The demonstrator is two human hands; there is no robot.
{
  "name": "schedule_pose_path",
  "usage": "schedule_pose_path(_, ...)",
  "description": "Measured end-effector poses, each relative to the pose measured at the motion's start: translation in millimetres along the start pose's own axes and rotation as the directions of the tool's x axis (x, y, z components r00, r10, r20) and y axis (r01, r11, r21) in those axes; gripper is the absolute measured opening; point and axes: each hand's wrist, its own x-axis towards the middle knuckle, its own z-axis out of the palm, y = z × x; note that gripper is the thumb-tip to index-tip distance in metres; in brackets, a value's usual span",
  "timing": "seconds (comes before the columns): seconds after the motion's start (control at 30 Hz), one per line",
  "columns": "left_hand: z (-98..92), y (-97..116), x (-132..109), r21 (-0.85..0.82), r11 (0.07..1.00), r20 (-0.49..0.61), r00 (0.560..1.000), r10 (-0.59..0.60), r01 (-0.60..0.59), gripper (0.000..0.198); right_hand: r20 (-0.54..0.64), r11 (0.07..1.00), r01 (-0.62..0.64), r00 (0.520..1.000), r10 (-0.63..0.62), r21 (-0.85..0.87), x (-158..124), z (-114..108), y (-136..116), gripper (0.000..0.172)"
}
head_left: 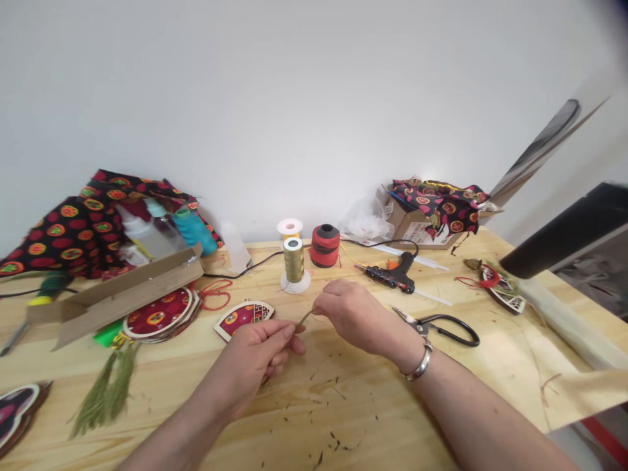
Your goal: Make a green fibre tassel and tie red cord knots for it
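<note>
On the wooden bench (343, 418), the left hand (252, 356) and right hand (350, 314) pinch a short olive cord (305, 318) between them; a gold spool (294, 260) stands at twelve o'clock, scissors (420, 325) at three.

Left hand (258, 350) and right hand (350, 314) pinch short golden thread bundle (304, 319) above wooden desk (314, 405). Near them lie gold thread spool (293, 260), hot glue gun (392, 275), black-handled scissors (432, 327), red fabric ornament (243, 316).
</note>
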Motion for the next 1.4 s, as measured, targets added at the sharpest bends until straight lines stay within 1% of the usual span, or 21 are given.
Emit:
schedule_pose_path(0.2, 1.6, 5, -2, 0.039, 0.998, -0.029, 0.998, -0.048, 0.049, 0.024, -0.010, 0.999, -0.016, 1.000, 0.016, 0.028, 0, -2, 0, 0.015)
schedule_pose_path(0.33, 3.4, 10, -6, 0.077, 0.995, -0.044, 0.997, -0.061, 0.065, 0.022, -0.024, 0.994, -0.048, 0.998, 0.051, 0.098, 1, -6, 1, 0.018)
schedule_pose_path(0.4, 3.1, 12, -6, 0.116, 0.991, -0.041, 0.997, -0.061, 0.065, 0.020, -0.039, 0.981, -0.098, 0.994, 0.106, 0.168, 1, -7, 2, 0.018)
schedule_pose_path(0.47, 1.8, 13, -5, 0.168, 0.984, -0.030, 0.998, -0.061, 0.066, 0.019, -0.060, 0.954, -0.176, 0.979, 0.196, 0.243, 1, -8, 5, 0.018)
schedule_pose_path(0.53, 0.0, 13, -4, 0.201, 0.976, -0.008, 0.997, -0.081, 0.081, 0.020, -0.077, 0.918, -0.257, 0.953, 0.292, 0.303, 1, -9, 9, 0.018)
schedule_pose_path(0.63, -2.8, 14, -3, 0.195, 0.974, 0.011, 0.992, -0.123, 0.118, 0.020, -0.073, 0.853, -0.340, 0.915, 0.398, 0.396, 3, -9, 15, 0.019)
schedule_pose_path(0.73, -4.4, 14, -3, 0.170, 0.975, 0.017, 0.989, -0.148, 0.143, 0.019, -0.002, 0.739, -0.409, 0.874, 0.485, 0.535, 3, -8, 18, 0.022)
schedule_pose_path(0.83, -3.9, 15, -3, 0.135, 0.976, 0.034, 0.983, -0.179, 0.173, 0.018, 0.113, 0.580, -0.475, 0.828, 0.550, 0.662, 4, -6, 17, 0.022)
schedule_pose_path(0.93, -2.3, 15, -4, 0.056, 0.982, 0.016, 0.984, -0.180, 0.179, 0.014, 0.230, 0.407, -0.506, 0.796, 0.560, 0.760, 6, -3, 13, 0.020)
schedule_pose_path(1.03, -1.4, 14, -5, -0.040, 0.988, -0.026, 0.988, -0.150, 0.149, 0.010, 0.314, 0.237, -0.504, 0.775, 0.548, 0.831, 9, 0, 4, 0.017)
schedule_pose_path(1.17, -1.4, 10, -3, -0.162, 0.984, -0.021, 0.996, -0.085, 0.080, 0.011, 0.378, 0.068, -0.510, 0.714, 0.589, 0.857, 12, 5, -9, 0.010)
schedule_pose_path(1.23, -0.9, 9, -2, -0.206, 0.977, -0.034, 0.998, -0.062, 0.054, 0.011, 0.384, 0.000, -0.470, 0.721, 0.577, 0.883, 12, 8, -14, 0.007)
schedule_pose_path(1.33, 0.7, 8, -1, -0.285, 0.958, -0.044, 0.998, -0.050, 0.036, 0.009, 0.365, -0.054, -0.405, 0.749, 0.554, 0.913, 11, 15, -21, 0.009)
schedule_pose_path(1.4, 1.6, 8, -1, -0.351, 0.936, -0.039, 0.998, -0.057, 0.040, 0.007, 0.364, -0.087, -0.385, 0.742, 0.564, 0.919, 11, 20, -24, 0.011)
